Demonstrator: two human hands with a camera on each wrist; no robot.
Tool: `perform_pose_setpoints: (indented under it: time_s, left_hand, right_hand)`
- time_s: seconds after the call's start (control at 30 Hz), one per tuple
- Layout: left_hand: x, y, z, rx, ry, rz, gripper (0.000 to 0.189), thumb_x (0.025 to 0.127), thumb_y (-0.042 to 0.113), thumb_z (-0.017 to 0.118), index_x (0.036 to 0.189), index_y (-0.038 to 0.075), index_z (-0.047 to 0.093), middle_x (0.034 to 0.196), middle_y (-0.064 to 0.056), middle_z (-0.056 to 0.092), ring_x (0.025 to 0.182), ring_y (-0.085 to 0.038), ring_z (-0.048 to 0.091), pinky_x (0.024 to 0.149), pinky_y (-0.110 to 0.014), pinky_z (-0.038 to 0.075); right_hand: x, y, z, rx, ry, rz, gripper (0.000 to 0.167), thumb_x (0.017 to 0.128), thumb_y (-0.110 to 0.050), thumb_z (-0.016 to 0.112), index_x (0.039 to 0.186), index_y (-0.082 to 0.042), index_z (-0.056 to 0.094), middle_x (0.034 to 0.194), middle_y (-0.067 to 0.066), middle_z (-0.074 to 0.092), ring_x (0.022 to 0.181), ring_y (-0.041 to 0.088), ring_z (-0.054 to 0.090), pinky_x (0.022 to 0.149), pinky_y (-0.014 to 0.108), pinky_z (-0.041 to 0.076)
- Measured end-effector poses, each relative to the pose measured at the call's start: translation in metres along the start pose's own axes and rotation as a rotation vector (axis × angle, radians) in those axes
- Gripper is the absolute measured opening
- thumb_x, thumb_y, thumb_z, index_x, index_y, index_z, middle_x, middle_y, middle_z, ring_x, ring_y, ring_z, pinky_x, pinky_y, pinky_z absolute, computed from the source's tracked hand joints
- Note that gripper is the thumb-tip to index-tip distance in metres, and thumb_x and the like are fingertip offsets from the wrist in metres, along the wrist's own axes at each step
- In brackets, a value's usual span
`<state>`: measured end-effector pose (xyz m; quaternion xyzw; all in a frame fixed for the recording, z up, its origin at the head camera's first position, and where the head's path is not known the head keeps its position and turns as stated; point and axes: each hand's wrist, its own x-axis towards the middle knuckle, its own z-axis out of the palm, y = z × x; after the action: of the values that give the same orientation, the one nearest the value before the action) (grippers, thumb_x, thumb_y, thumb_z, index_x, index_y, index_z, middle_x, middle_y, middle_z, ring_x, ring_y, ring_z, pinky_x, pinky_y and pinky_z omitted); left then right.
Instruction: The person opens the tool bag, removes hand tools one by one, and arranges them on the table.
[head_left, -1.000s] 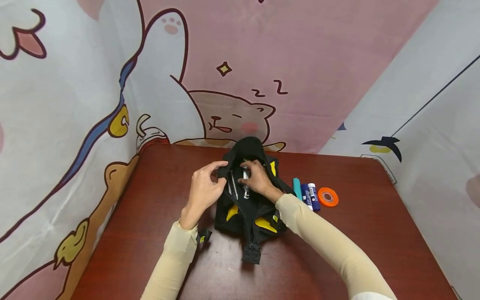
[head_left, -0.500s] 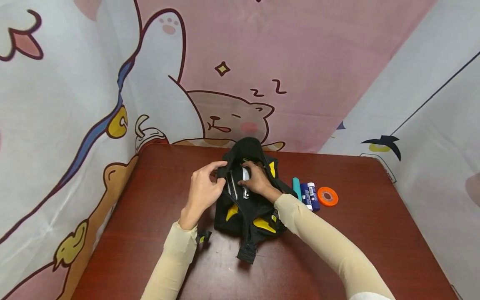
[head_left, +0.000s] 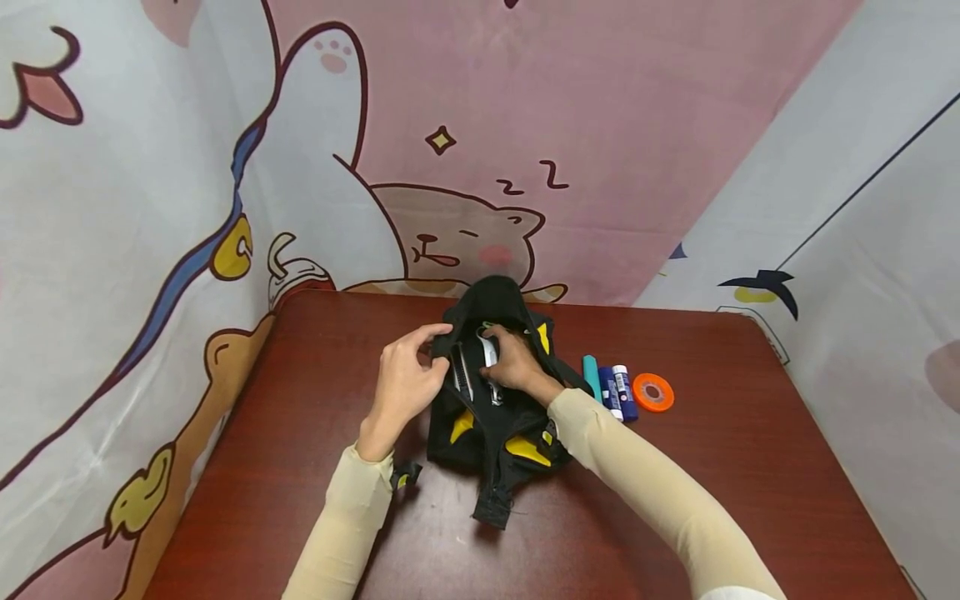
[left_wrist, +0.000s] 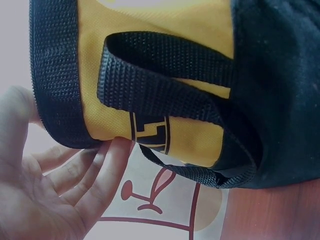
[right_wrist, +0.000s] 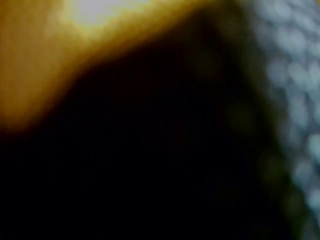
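A black tool bag with yellow panels stands on the table, its top facing me and held apart. My left hand grips the left edge of its mouth between thumb and fingers. In the left wrist view, the fingers curl behind the bag's zip-edged rim, beside a yellow panel and a black webbing loop. My right hand reaches into the mouth, thumb and forefinger around a slim white-and-silver item; its other fingers are hidden. The right wrist view is dark and blurred, with yellow cloth at the upper left.
Right of the bag lie a teal stick, two blue-and-white glue sticks and an orange ring-shaped roll. A black strap hangs toward the front of the brown table. Printed cloth walls stand behind and beside it.
The slim white item has tilted slightly, its lower end shifting down and right, with the right hand moving a little. The bag's front strap has swung left. The left hand keeps its grip.
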<state>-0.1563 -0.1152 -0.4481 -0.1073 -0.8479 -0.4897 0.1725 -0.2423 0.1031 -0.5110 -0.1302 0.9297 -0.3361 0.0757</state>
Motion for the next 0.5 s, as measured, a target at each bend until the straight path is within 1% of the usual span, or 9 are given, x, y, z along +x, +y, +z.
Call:
perform_pose_setpoints:
  time_s: [0.13, 0.23, 0.3, 0.4, 0.5]
  left_hand:
    - [-0.0002, -0.0014, 0.0000, 0.004, -0.006, 0.000, 0.045, 0.090, 0.000, 0.069, 0.131, 0.013, 0.081, 0.106, -0.010, 0.081, 0.082, -0.021, 0.075, 0.073, -0.039, 0.062]
    - [0.0000, -0.0023, 0.0001, 0.006, -0.005, 0.005, 0.045, 0.090, 0.000, 0.069, 0.131, 0.013, 0.081, 0.106, -0.010, 0.081, 0.082, -0.021, 0.074, 0.072, -0.038, 0.061]
    - [0.0001, -0.0024, 0.0000, 0.005, -0.004, 0.006, 0.045, 0.090, 0.000, 0.069, 0.131, 0.013, 0.081, 0.106, -0.010, 0.081, 0.081, -0.021, 0.073, 0.071, -0.037, 0.060]
    - [0.0003, -0.0024, -0.0001, 0.001, -0.005, 0.005, 0.045, 0.090, 0.000, 0.069, 0.131, 0.013, 0.081, 0.105, -0.010, 0.081, 0.080, -0.020, 0.072, 0.070, -0.037, 0.059]
    - [0.0005, -0.0017, 0.0000, -0.005, -0.006, 0.005, 0.045, 0.090, 0.000, 0.070, 0.131, 0.013, 0.081, 0.106, -0.010, 0.081, 0.080, -0.020, 0.072, 0.069, -0.036, 0.059]
  right_hand:
    - [-0.0013, -0.0013, -0.0010, 0.011, -0.011, 0.010, 0.071, 0.084, -0.001, 0.090, 0.148, -0.003, 0.060, 0.142, 0.026, 0.067, 0.125, 0.044, 0.062, 0.106, 0.053, 0.051]
    - [-0.0024, -0.0025, -0.0018, 0.036, -0.016, 0.015, 0.071, 0.085, 0.001, 0.088, 0.150, -0.003, 0.059, 0.138, 0.025, 0.067, 0.112, 0.040, 0.063, 0.094, 0.048, 0.051]
    - [-0.0034, -0.0031, -0.0024, 0.053, -0.017, 0.017, 0.071, 0.086, 0.003, 0.087, 0.150, -0.003, 0.059, 0.129, 0.024, 0.068, 0.100, 0.036, 0.062, 0.085, 0.044, 0.049]
    - [-0.0054, -0.0042, -0.0034, 0.090, -0.025, 0.029, 0.069, 0.087, 0.004, 0.085, 0.150, -0.003, 0.059, 0.109, 0.021, 0.069, 0.082, 0.029, 0.059, 0.072, 0.038, 0.046]
    - [-0.0080, -0.0059, -0.0057, 0.144, -0.042, 0.048, 0.066, 0.090, 0.005, 0.082, 0.151, -0.003, 0.059, 0.095, 0.017, 0.066, 0.070, 0.024, 0.059, 0.063, 0.033, 0.046]
